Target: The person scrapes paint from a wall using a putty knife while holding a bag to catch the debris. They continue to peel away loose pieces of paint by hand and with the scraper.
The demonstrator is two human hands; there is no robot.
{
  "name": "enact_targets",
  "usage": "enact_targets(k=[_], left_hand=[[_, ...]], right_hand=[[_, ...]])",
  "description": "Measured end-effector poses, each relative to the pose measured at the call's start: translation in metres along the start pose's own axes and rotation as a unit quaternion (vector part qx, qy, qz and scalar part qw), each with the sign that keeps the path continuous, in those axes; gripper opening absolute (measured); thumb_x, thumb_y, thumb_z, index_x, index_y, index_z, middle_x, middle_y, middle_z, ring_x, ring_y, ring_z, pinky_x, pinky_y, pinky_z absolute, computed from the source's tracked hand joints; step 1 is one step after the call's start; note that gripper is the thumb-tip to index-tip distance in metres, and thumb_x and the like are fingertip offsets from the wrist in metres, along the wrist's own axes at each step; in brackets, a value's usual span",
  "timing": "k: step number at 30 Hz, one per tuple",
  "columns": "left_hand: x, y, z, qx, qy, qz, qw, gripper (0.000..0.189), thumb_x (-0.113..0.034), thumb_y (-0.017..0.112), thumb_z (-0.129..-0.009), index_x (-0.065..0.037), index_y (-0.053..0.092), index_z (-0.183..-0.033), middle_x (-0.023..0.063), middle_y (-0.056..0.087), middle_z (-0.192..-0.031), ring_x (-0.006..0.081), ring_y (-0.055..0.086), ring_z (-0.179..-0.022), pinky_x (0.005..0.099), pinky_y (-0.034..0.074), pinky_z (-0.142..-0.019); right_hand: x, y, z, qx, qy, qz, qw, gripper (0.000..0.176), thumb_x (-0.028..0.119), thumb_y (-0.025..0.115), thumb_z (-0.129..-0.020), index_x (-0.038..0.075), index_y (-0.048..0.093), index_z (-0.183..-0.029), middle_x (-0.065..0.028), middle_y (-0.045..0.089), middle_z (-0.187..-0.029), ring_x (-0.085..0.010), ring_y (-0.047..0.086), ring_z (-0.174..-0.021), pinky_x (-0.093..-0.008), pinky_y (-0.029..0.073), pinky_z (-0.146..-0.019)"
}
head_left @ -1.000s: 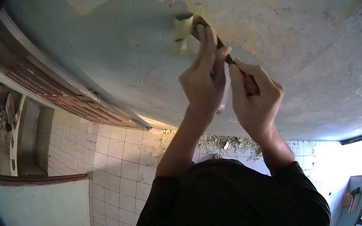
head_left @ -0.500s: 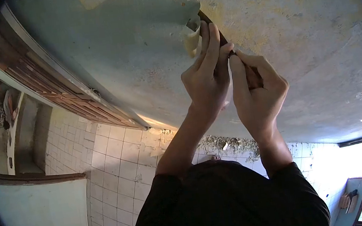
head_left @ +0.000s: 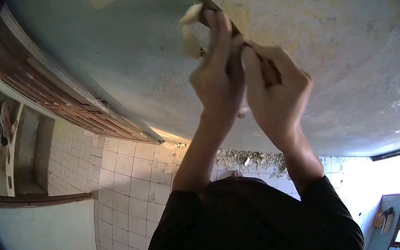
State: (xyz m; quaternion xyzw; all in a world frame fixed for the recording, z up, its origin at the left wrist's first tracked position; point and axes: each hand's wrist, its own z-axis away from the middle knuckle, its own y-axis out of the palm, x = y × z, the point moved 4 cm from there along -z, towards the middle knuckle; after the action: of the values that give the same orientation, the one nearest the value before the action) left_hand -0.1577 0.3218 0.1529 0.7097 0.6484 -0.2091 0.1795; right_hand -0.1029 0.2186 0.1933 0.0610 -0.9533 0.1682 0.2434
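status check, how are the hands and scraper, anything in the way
Right hand gripping dark-bladed, brown-handled scraper; left hand against it. Scraper tip at curled pale-yellow peel on grey-green wall. No obstruction visible.

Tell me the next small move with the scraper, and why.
Probably a short push of the scraper leftward under the green coating: its tip sits at the coating's edge, a pale strip curls away beside it, the right hand grips it, and the left hand lays its fingers along it.
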Motion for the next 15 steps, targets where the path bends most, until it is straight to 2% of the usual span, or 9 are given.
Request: enact_targets(k=[2,3,4,6,11,13,15], left_hand=[[0.002,-0.008,-0.013,-0.052,0.031,-0.025,0.998,0.048,-0.009,0.075,-0.093,-0.004,0.064,-0.139,0.0263,0.064,-0.134,0.0330,0.075,-0.101,0.0315,0.063,-0.072],[0.003,-0.013,-0.006,0.007,-0.022,-0.012,1.000,0.049,-0.009,0.074,-0.093,-0.004,0.063,-0.141,0.0262,0.064,-0.134,0.0322,0.076,-0.099,0.0304,0.063,-0.071],[0.002,-0.014,0.004,0.004,-0.020,-0.013,1.000,0.049,-0.009,0.074,-0.093,-0.004,0.063,-0.141,0.0262,0.064,-0.134,0.0322,0.076,-0.099,0.0304,0.063,-0.071],[-0.002,-0.002,0.021,0.026,0.008,0.064,0.998,0.050,-0.011,0.075,-0.093,-0.004,0.062,-0.141,0.0258,0.064,-0.134,0.0315,0.077,-0.095,0.0306,0.063,-0.069],[-0.002,0.002,0.025,0.048,0.005,0.048,0.998,0.051,-0.013,0.077,-0.093,-0.003,0.062,-0.141,0.0268,0.065,-0.132,0.0312,0.077,-0.093,0.0307,0.063,-0.066],[0.005,-0.009,0.013,0.020,-0.056,0.042,0.997,0.044,-0.012,0.071,-0.098,0.001,0.062,-0.139,0.0284,0.064,-0.132,0.0313,0.072,-0.110,0.0315,0.063,-0.078],[0.007,-0.015,0.008,0.036,-0.053,0.045,0.997,0.045,-0.012,0.072,-0.098,0.001,0.062,-0.140,0.0283,0.064,-0.133,0.0318,0.070,-0.112,0.0314,0.063,-0.079]], right_hand=[[0.008,0.008,-0.007,0.025,-0.018,-0.035,0.999,0.009,0.002,0.074,-0.094,-0.002,0.076,-0.101,0.0048,0.054,-0.060,0.0005,0.042,-0.058,-0.0190,0.029,-0.050],[0.015,0.002,-0.006,0.030,-0.008,-0.025,0.999,0.009,0.001,0.074,-0.094,-0.003,0.076,-0.102,0.0047,0.055,-0.060,0.0004,0.042,-0.058,-0.0194,0.028,-0.050],[0.016,-0.006,0.001,0.030,-0.012,-0.026,0.999,0.009,0.001,0.074,-0.094,-0.003,0.076,-0.102,0.0047,0.055,-0.060,0.0004,0.042,-0.058,-0.0194,0.028,-0.050],[0.001,-0.021,0.015,0.037,0.017,0.031,0.999,0.008,-0.001,0.077,-0.090,-0.002,0.076,-0.097,-0.0051,0.066,-0.064,-0.0026,0.056,-0.054,-0.0215,0.037,-0.045],[-0.010,-0.016,0.022,0.034,0.054,0.010,0.998,0.009,-0.003,0.076,-0.090,-0.004,0.076,-0.100,-0.0039,0.066,-0.063,-0.0003,0.053,-0.054,-0.0197,0.033,-0.044],[0.000,0.001,0.010,0.046,0.012,-0.019,0.999,0.009,-0.003,0.076,-0.090,-0.004,0.076,-0.099,-0.0039,0.065,-0.062,-0.0005,0.053,-0.053,-0.0199,0.033,-0.044],[0.007,0.001,0.010,0.040,0.008,-0.009,0.999,0.009,-0.002,0.077,-0.090,-0.004,0.076,-0.099,-0.0037,0.065,-0.062,-0.0008,0.053,-0.053,-0.0204,0.034,-0.044]])
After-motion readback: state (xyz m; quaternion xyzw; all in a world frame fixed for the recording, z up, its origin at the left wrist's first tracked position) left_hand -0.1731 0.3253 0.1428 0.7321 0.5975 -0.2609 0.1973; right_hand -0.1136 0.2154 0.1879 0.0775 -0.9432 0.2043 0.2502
